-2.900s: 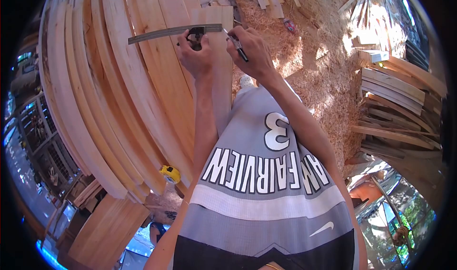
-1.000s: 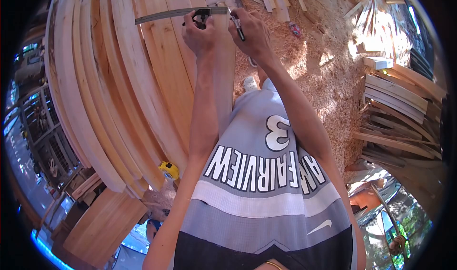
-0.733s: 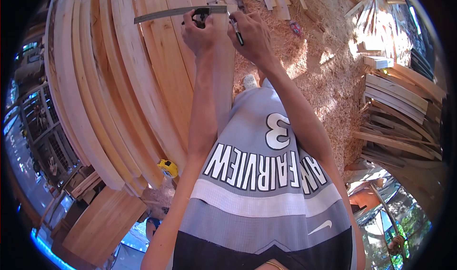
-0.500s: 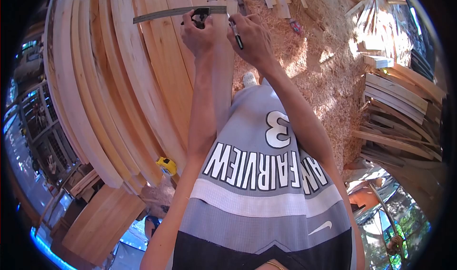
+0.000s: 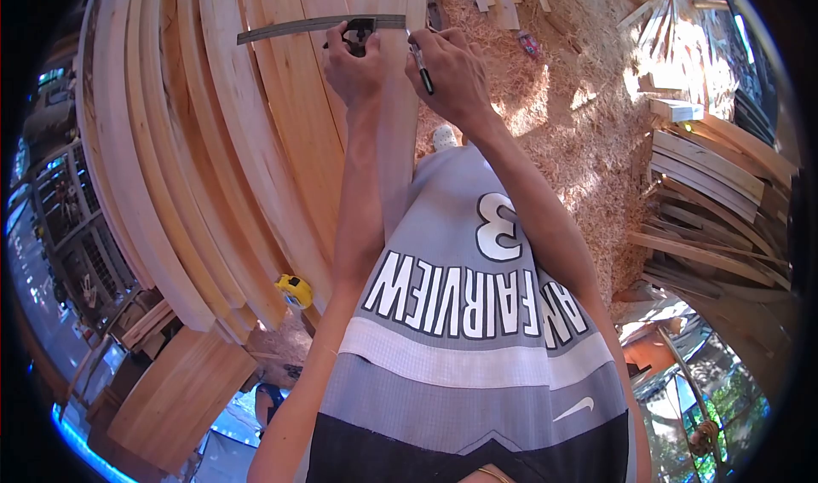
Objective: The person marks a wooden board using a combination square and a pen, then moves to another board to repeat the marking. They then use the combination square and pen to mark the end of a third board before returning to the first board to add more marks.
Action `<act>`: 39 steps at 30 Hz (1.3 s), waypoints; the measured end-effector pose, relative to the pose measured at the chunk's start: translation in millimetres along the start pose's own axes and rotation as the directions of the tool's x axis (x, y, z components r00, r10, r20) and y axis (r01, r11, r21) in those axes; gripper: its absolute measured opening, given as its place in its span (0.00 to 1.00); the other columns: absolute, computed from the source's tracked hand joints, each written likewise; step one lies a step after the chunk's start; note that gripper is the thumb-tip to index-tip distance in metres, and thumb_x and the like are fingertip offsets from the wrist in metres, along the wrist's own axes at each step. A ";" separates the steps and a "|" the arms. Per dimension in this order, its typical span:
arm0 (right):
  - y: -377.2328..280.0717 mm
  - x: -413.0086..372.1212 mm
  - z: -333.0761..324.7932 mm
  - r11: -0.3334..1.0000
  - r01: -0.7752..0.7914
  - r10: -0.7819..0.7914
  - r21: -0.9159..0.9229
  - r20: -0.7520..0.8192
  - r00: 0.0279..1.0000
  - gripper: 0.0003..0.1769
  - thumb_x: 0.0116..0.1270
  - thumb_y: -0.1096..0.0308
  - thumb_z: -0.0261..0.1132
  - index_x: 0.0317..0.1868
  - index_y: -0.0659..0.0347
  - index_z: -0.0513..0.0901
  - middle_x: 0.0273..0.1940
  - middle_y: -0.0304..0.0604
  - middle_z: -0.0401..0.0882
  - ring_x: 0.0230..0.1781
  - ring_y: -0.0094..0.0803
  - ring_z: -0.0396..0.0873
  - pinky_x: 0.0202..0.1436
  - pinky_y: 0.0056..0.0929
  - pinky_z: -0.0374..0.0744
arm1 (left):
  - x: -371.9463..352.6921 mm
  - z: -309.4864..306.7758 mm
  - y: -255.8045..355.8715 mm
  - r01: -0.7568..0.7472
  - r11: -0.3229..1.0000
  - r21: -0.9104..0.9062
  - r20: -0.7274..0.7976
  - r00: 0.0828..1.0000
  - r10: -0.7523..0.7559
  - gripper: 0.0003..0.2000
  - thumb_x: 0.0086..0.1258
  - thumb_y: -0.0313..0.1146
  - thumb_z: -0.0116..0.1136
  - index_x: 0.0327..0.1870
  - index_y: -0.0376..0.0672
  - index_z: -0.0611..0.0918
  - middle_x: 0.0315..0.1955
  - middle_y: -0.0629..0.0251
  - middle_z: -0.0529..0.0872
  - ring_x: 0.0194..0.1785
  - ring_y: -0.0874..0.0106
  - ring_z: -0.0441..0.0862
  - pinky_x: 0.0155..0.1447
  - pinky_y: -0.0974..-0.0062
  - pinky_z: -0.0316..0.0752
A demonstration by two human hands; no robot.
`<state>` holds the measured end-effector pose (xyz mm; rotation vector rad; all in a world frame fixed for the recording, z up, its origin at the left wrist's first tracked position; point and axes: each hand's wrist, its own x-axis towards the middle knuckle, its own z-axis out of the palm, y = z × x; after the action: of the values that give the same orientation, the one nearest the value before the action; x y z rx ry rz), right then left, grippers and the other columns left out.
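Note:
My left hand [image 5: 354,70] is wrapped round the black head of a combination square [image 5: 294,28], whose long metal blade lies across a narrow board [image 5: 394,91]. My fingers press the head against the board's left side. At the board's right edge, close to the blade's right end, my right hand [image 5: 452,74] grips a marker [image 5: 421,66] with a black and silver barrel. The marker's tip is too small to make out. Long planks [image 5: 230,117] lie side by side to the left of the narrow board.
A yellow tape measure [image 5: 294,290] rests near the lower ends of the planks. Wood shavings [image 5: 545,142] cover the ground on the right, with a small red object [image 5: 528,45] on them. Stacked offcuts [image 5: 707,172] stand at the far right. A wide board [image 5: 179,393] is at lower left.
The hands, square and marker have hardly moved, with the marker slightly lower in view. The view has shifted a little, and more of the narrow board's far end shows.

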<state>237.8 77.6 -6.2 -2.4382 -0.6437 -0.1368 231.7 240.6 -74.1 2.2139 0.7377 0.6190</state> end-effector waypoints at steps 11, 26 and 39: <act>-7.3 -8.3 -5.2 0.998 0.015 -0.013 -0.053 0.036 0.999 0.16 0.69 0.59 0.65 0.52 0.57 0.83 0.43 0.43 0.90 0.54 0.39 0.83 0.54 0.48 0.75 | -12.2 -11.3 -0.6 0.002 1.000 0.008 0.003 1.000 -0.002 0.24 0.58 0.36 0.80 0.56 0.45 0.84 0.31 0.60 0.89 0.35 0.61 0.89 0.44 0.60 0.82; 13.0 -8.6 -32.0 0.936 -0.248 0.274 0.250 -0.078 0.958 0.17 0.72 0.60 0.62 0.53 0.62 0.82 0.42 0.52 0.89 0.50 0.51 0.85 0.56 0.53 0.78 | -20.8 -15.2 -11.3 0.105 0.987 -0.121 0.073 0.993 -0.097 0.26 0.57 0.34 0.80 0.57 0.45 0.82 0.34 0.58 0.82 0.38 0.58 0.82 0.46 0.57 0.77; 24.0 -18.3 -22.2 0.903 -0.240 0.251 0.356 0.016 0.968 0.17 0.72 0.62 0.64 0.56 0.61 0.85 0.49 0.54 0.90 0.52 0.48 0.87 0.61 0.43 0.80 | -6.9 2.7 -6.4 0.018 0.998 -0.063 -0.050 0.999 -0.021 0.24 0.56 0.34 0.81 0.54 0.45 0.84 0.30 0.60 0.88 0.33 0.64 0.87 0.43 0.63 0.81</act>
<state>234.4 40.2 -5.4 -2.1364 -0.3076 0.0434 226.4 238.4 -82.0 2.1385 0.7549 0.6809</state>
